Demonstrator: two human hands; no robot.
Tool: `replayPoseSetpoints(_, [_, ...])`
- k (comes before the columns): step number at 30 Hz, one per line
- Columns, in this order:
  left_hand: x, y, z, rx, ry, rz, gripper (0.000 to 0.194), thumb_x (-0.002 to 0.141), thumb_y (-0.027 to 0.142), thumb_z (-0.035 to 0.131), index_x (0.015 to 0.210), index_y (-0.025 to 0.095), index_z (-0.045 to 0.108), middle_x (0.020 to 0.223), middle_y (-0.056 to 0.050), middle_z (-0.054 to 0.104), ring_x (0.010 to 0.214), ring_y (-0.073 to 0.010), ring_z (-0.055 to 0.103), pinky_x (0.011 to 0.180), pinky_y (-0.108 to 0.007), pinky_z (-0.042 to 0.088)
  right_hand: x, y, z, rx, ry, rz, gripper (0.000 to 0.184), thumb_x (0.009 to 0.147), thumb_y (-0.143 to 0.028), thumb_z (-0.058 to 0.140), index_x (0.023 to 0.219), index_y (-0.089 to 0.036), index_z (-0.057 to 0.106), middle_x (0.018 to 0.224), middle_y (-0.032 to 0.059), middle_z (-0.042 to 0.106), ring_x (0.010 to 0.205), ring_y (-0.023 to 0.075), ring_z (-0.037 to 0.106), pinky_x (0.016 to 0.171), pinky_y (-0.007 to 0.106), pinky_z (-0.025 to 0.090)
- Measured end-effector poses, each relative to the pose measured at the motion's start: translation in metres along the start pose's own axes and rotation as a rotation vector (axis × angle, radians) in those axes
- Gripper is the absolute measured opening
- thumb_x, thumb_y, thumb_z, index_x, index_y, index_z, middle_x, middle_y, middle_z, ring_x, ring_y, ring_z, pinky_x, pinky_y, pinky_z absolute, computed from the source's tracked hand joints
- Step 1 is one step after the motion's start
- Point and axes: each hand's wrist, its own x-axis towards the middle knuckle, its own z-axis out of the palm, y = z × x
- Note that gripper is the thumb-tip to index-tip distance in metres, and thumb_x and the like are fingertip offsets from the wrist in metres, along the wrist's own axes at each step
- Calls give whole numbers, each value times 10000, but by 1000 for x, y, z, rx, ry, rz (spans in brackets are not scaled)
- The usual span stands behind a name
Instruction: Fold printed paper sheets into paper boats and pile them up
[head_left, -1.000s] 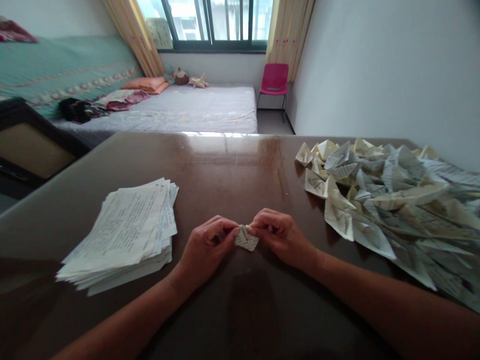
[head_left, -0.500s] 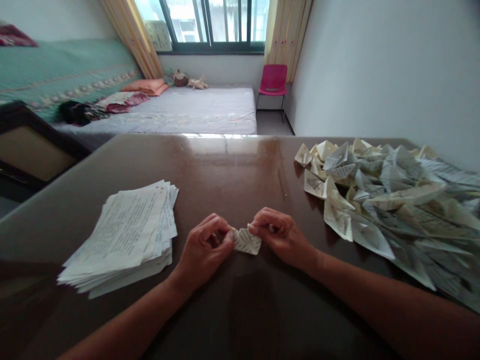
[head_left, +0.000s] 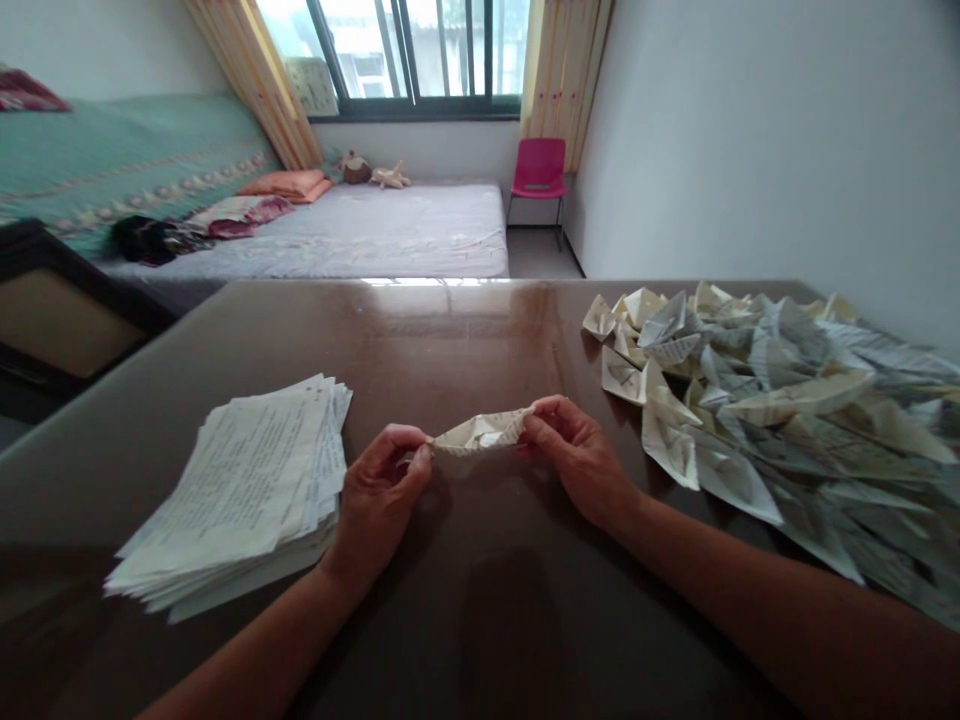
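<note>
A small folded paper boat stretches between my two hands above the brown table. My left hand pinches its left tip between thumb and forefinger. At the other end, my right hand is closed on the right tip, its fingers partly hiding that side. The boat is long and narrow, with its hollow and raised middle facing up. Printed text shows on its paper.
A stack of printed sheets lies to the left of my hands. Many folded paper boats are heaped on the right, near the wall. Beyond the table stand a bed and a pink chair; a dark chair is at the left.
My hands have moved apart, and the small folded piece has opened out into a long boat shape. The camera view has tilted slightly.
</note>
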Motion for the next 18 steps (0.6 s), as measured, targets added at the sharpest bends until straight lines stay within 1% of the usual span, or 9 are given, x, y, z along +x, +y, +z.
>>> replayPoseSetpoints(2, [0,1,-1,20,-57,53,96,857,283,588,888,196,560,782,29,559,664,-85,561,588,-167,499,0,0,0,-22,-26,-37,215,813,-391,669,854,-210,559,788,-16,608,708,111,590,663,239,523])
replayPoseSetpoints(3, [0,1,-1,39,-93,107,101,867,260,570,953,206,558,887,8,572,762,-102,589,654,-192,529,0,0,0,-38,-50,-56,201,821,-381,662,856,-211,559,813,-11,626,719,111,596,679,242,521])
replayPoseSetpoints(4, [-1,2,-2,67,-139,172,160,870,234,560,1029,219,548,1019,-18,564,893,-129,597,740,-232,549,-1,0,0,-54,-76,-72,188,830,-371,654,860,-211,559,845,-4,645,738,113,606,697,246,519])
replayPoseSetpoints(6, [-1,3,-1,137,-235,302,326,854,179,567,1165,248,498,1248,-63,474,1132,-185,528,896,-327,536,-3,0,0,-84,-120,-91,165,847,-354,637,873,-210,559,916,16,675,787,124,630,738,264,520])
replayPoseSetpoints(8, [-2,1,-1,204,-301,383,407,826,146,607,1193,256,470,1314,-82,423,1231,-216,463,969,-385,503,-5,-1,1,-119,-149,-106,144,861,-336,621,893,-209,562,970,32,688,831,135,648,768,282,526])
replayPoseSetpoints(12, [0,-5,0,251,-300,496,503,778,165,701,1194,251,431,1291,-102,454,1285,-249,418,1021,-459,459,-8,-2,2,-274,-153,-179,110,868,-296,612,930,-210,581,1032,45,697,883,149,667,797,294,537])
replayPoseSetpoints(14, [1,-7,0,311,-296,561,540,773,173,715,1222,246,423,1305,-110,447,1269,-248,437,1022,-463,455,-9,-3,2,-349,-149,-221,101,865,-276,612,938,-210,588,1042,47,699,876,146,672,802,292,542])
replayPoseSetpoints(16, [2,-6,-1,395,-286,591,485,783,167,707,1194,233,460,1305,-108,447,1200,-224,499,998,-435,476,-10,-4,3,-383,-152,-249,87,859,-258,614,925,-209,586,1052,48,698,875,147,673,810,297,546])
replayPoseSetpoints(18, [2,-6,-1,461,-276,597,366,792,160,697,1107,219,521,1298,-98,455,1105,-192,558,954,-391,508,-11,-4,4,-396,-160,-265,76,848,-241,621,902,-208,580,1063,51,693,891,154,671,823,307,547])
